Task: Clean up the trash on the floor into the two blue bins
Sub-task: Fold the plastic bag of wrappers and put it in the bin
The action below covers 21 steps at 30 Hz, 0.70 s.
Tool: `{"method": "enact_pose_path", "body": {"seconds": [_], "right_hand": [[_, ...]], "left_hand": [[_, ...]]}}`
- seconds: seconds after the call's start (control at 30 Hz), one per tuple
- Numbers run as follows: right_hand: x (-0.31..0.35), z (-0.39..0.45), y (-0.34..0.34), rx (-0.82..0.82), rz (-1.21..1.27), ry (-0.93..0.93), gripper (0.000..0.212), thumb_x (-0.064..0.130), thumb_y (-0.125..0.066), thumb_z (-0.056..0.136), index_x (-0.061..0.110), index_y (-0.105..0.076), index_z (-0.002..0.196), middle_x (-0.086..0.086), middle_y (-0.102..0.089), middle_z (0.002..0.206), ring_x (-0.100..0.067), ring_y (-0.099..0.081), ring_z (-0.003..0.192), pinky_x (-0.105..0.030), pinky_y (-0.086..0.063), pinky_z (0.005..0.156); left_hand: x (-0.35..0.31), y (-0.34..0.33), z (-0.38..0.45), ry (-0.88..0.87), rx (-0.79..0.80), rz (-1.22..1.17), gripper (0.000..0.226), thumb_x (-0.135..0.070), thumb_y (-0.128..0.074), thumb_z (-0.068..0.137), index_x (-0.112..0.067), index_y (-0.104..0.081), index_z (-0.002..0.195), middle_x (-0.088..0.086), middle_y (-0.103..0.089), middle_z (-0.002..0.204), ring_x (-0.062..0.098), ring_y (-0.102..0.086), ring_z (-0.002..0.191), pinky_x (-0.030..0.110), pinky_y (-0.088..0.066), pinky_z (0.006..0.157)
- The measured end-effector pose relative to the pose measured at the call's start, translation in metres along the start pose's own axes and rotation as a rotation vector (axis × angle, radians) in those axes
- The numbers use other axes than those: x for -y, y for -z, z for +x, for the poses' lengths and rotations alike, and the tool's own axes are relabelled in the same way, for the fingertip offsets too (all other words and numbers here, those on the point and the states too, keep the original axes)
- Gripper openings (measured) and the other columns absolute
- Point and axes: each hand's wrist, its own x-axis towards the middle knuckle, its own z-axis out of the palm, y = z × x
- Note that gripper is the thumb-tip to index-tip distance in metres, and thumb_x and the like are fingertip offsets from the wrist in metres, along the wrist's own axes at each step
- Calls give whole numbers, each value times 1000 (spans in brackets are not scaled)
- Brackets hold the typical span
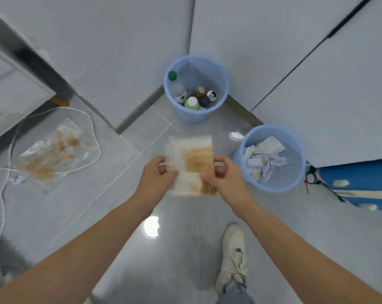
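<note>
I hold a flat white and orange plastic wrapper (191, 156) in the air over the floor. My left hand (158, 174) pinches its left edge and my right hand (221, 176) pinches its right edge. A blue bin (220, 69) in the far corner holds several bottles. A second blue bin (295, 150), just right of my right hand, holds crumpled paper. A clear plastic bag with orange marks (54, 152) lies on the floor at the left. A small crumpled paper scrap (18, 179) lies beside the bag.
A white cord (3, 194) loops across the floor at the left, around the clear bag. A blue and white object (361, 183) lies at the right by the wall. My white shoe (232, 257) stands at the bottom. Grey walls meet behind the far bin.
</note>
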Motion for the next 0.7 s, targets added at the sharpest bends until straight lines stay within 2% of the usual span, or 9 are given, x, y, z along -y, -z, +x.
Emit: {"method": "enact_pose_path", "body": {"seconds": [0.13,0.2,0.27,0.37,0.43,0.47,0.53,0.6,0.7], "right_hand": [[-16,-2,103,-228,3,52,48,5,-80,83,24,-49,115,-5,-69,95,-14,-70,75,-30,-60,63],[-28,5,151,-316,-72,81,47,5,-79,83,23,-48,113,-4,-64,105,-18,-69,79,-33,-61,66],[-40,17,187,-345,-141,102,45,-1,-73,83,22,-51,115,-2,-61,113,-24,-69,80,-33,-60,64],[-64,49,228,-292,-229,135,60,-8,-66,81,27,-54,128,-4,-53,127,-27,-68,90,-27,-59,66],[-85,72,241,-234,-368,125,72,-4,-68,80,35,-50,138,-4,-41,138,-22,-61,110,-30,-57,87],[-93,84,245,-213,-443,110,75,-1,-70,82,35,-46,143,-4,-35,143,-20,-56,117,-31,-53,96],[-108,107,250,-200,-580,105,81,6,-74,82,32,-38,150,-5,-26,148,-21,-54,121,-35,-49,105],[-118,129,253,-168,-698,83,86,12,-75,82,29,-31,153,-8,-18,153,-29,-54,123,-43,-49,103],[-136,151,254,-112,-924,36,91,35,-82,80,23,-27,151,-14,-2,160,-37,-52,124,-41,-50,98]], "left_hand": [[-11,-109,17,-116,123,110,47,8,-63,85,-20,-42,115,22,-68,103,35,-66,78,49,-58,75],[-8,-162,29,-200,200,182,44,7,-63,86,-23,-45,112,25,-62,104,45,-62,79,55,-56,72],[-3,-204,45,-258,255,254,40,4,-62,88,-26,-54,113,24,-58,106,44,-59,74,55,-56,72],[3,-255,76,-295,310,364,50,-3,-72,87,-26,-60,129,8,-54,104,19,-55,67,38,-58,75],[11,-275,101,-268,337,432,65,-4,-76,85,-26,-53,142,2,-51,109,11,-53,70,16,-53,71],[15,-284,114,-255,343,486,71,-3,-76,84,-26,-49,146,1,-52,113,10,-55,74,12,-51,72],[23,-299,140,-269,333,635,80,-2,-77,83,-25,-42,152,5,-52,127,19,-61,93,21,-52,86],[32,-314,162,-307,325,826,88,-7,-78,83,-25,-34,156,12,-46,141,30,-57,118,35,-47,102],[47,-333,184,-316,353,1131,89,-16,-74,86,-26,-23,158,16,-34,148,35,-57,120,40,-50,98]]}}
